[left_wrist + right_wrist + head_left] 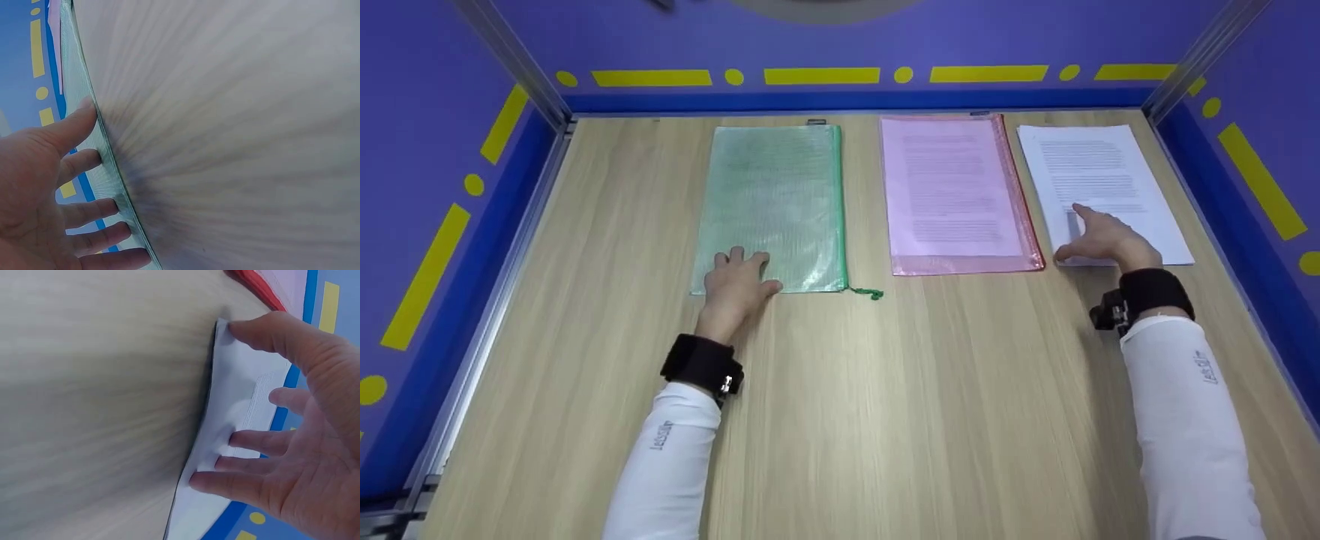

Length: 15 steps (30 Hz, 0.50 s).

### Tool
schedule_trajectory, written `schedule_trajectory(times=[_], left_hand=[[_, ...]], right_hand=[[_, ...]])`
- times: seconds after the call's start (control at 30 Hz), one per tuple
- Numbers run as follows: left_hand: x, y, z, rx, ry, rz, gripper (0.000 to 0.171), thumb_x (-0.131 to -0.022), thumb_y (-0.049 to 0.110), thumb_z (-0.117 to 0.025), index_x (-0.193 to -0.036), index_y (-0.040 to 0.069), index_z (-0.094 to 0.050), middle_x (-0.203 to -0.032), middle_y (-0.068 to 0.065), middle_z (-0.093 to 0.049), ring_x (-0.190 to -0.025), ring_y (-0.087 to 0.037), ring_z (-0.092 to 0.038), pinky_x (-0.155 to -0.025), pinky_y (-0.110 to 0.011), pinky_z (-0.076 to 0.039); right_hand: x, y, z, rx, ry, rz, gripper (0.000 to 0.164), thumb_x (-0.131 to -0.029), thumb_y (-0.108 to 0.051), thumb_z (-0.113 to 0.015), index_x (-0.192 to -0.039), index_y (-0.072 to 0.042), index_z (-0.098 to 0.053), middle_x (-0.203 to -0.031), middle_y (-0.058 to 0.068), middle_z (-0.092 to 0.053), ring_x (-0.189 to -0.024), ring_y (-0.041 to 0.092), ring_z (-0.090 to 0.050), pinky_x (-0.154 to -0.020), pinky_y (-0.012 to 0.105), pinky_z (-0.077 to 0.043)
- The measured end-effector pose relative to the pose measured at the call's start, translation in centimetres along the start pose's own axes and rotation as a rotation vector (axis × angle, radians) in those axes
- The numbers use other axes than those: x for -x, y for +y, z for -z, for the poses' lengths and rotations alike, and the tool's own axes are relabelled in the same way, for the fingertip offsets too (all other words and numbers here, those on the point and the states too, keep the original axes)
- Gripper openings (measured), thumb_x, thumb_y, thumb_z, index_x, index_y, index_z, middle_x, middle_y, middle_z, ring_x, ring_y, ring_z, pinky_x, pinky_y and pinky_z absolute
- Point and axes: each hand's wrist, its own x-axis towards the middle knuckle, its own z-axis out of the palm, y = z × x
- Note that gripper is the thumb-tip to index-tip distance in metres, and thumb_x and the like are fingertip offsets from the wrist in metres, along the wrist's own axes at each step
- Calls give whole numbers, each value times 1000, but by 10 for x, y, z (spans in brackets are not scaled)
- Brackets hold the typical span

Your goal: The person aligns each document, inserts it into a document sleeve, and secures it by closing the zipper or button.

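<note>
A green mesh zip pouch lies flat on the left part of the table. My left hand rests on its near left corner, fingers spread, with the thumb at the near edge. To the right lies a stack of printed paper sheets, and my right hand is over its near part. In the right wrist view the thumb is at the stack's near left corner, and the other fingers are spread low above the sheets. Neither hand curls round anything.
Between the two hands lies a pink zip pouch with a red zip edge and printed sheets showing through. A green zipper cord trails from the green pouch's near right corner. Blue and purple walls with yellow marks border the wooden table.
</note>
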Motion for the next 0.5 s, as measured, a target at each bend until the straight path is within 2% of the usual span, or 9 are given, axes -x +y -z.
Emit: schedule_trajectory(times=[0.23, 0.5], left_hand=[[-1, 1, 2, 5, -15, 6, 62, -95, 46, -61, -147, 15, -47, -144, -25, -44, -130, -44, -42, -95, -55, -49], [-1, 2, 0, 1, -22, 6, 63, -95, 46, -62, -148, 16, -46, -146, -25, -43, -130, -44, -42, -93, -55, -50]], right_hand=[[2, 0, 1, 8, 6, -16, 106, -85, -39, -73, -158, -1, -6, -157, 39, -13, -143, 58, -14, -114, 71, -18], [3, -3, -2, -5, -9, -39, 106, -84, -36, -73, -158, -2, -4, -155, 44, -6, -142, 61, -9, -114, 72, -17]])
